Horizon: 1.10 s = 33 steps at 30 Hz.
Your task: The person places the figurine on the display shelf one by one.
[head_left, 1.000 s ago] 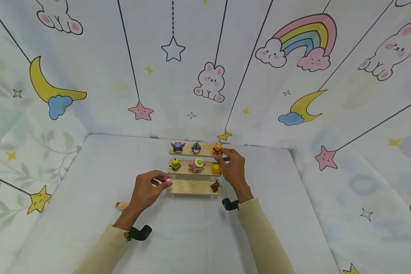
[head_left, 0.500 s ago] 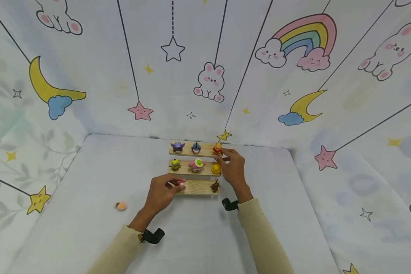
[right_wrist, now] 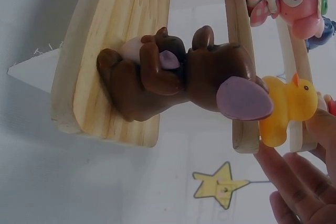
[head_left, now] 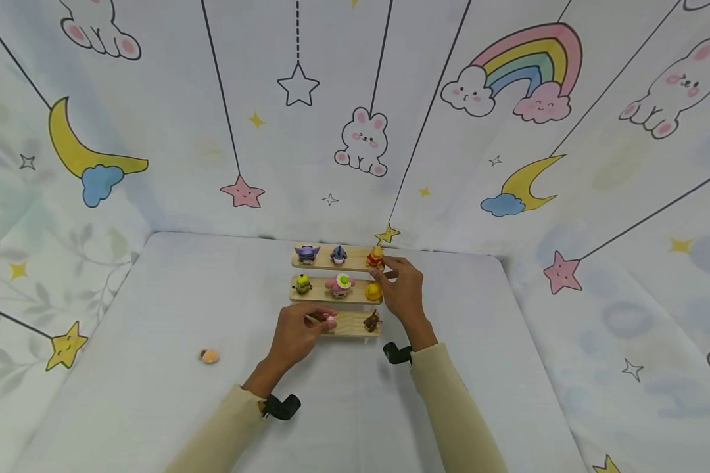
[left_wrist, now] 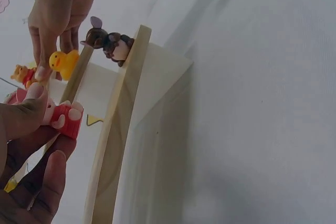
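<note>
Pink-and-red little toy figure [left_wrist: 62,117], light and rigid, sits pinched in left hand [head_left: 296,335] over three-step wooden stand [head_left: 349,324].

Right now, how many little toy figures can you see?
9. Top shelf: purple, blue, yellow bear. Middle: yellow-green, pink, duck. Bottom: brown. Left hand holds one. One on the table.

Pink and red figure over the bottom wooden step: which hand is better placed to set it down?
Probably the left hand: it already pinches the pink and red figure above the bottom step, while the right hand steadies the rack's right end.
</note>
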### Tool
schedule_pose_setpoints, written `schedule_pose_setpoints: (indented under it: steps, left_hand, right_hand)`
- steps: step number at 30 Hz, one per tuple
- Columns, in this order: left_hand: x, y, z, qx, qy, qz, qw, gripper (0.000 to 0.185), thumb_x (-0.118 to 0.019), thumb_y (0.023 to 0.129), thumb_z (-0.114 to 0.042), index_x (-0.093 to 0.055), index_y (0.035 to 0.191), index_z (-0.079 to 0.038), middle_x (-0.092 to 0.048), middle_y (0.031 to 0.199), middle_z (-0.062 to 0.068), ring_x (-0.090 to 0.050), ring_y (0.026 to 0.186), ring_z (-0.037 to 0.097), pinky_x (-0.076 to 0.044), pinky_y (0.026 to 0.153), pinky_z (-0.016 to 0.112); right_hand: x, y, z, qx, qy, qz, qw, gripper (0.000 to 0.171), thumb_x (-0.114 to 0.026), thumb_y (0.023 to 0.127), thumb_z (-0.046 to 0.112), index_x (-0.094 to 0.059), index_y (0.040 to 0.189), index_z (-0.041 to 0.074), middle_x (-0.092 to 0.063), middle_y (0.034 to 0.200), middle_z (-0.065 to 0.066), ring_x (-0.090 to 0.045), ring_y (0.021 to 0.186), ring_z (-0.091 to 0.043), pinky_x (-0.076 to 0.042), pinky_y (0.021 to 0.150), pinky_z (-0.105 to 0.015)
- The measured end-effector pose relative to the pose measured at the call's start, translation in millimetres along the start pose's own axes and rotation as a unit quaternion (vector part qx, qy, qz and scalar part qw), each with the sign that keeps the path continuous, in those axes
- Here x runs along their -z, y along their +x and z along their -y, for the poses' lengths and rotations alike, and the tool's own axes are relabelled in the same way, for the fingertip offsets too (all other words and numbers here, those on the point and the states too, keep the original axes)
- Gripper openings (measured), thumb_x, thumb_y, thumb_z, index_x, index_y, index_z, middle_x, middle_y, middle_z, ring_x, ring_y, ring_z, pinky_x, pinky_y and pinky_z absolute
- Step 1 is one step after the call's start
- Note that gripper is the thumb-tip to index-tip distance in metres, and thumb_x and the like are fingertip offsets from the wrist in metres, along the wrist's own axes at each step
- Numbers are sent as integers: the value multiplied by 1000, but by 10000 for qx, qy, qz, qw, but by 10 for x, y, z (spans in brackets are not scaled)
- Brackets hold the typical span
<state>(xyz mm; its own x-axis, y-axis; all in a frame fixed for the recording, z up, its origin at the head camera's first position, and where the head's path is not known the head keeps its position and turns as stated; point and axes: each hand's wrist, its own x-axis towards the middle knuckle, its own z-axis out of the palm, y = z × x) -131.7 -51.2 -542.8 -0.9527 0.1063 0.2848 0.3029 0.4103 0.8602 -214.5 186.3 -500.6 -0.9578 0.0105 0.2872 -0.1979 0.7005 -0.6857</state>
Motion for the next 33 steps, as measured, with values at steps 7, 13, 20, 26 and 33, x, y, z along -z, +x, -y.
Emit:
schedule_pose_setpoints:
  steps: [7, 13, 20, 26, 33]
  left_hand:
    - [-104, 34, 23, -157, 8, -59, 9999, 20, -88, 88, -12, -84, 108, -14, -81, 94, 0, -74, 82, 10, -59, 69, 24]
    - [-180, 59, 63, 8, 25, 47, 10000, 18, -88, 88, -12, -84, 106, -15, -81, 94, -2, -72, 80, 7, -58, 69, 23]
    - [-244, 66, 82, 56, 149, 65, 9999, 20, -87, 89, -9, -83, 108, -14, -80, 94, -1, -70, 79, 6, -57, 68, 22]
    - [-240, 78, 53, 63, 217, 79, 9997, 21, -87, 88, -10, -83, 109, -14, -80, 94, -1, -69, 79, 6, -57, 68, 22]
    - [-224, 73, 47, 25, 327, 42, 9995, 24, -88, 87, -11, -83, 110, -16, -81, 94, -2, -68, 79, 5, -56, 67, 21]
  right_hand:
    - [-3, 5, -14, -38, -25, 45, 10000, 51, -76, 98, 35, -70, 140, 7, -72, 134, -13, -78, 100, -29, -64, 89, -43]
    - [2, -11, -8, 9, 10, 29, 10000, 51, -77, 98, 35, -69, 140, 7, -72, 134, -13, -78, 99, -30, -64, 89, -44]
    - [-6, -2, -16, -10, 28, 40, 10000, 51, -77, 98, 35, -70, 140, 7, -72, 134, -13, -78, 99, -29, -64, 88, -43]
    - [-5, 4, -21, 10, 57, 28, 10000, 51, -78, 97, 34, -70, 139, 6, -72, 133, -13, -78, 98, -29, -64, 86, -44]
    - [-2, 5, -21, -25, 44, 47, 10000, 51, -77, 98, 35, -70, 139, 6, -72, 134, -13, -78, 99, -29, -64, 86, -43]
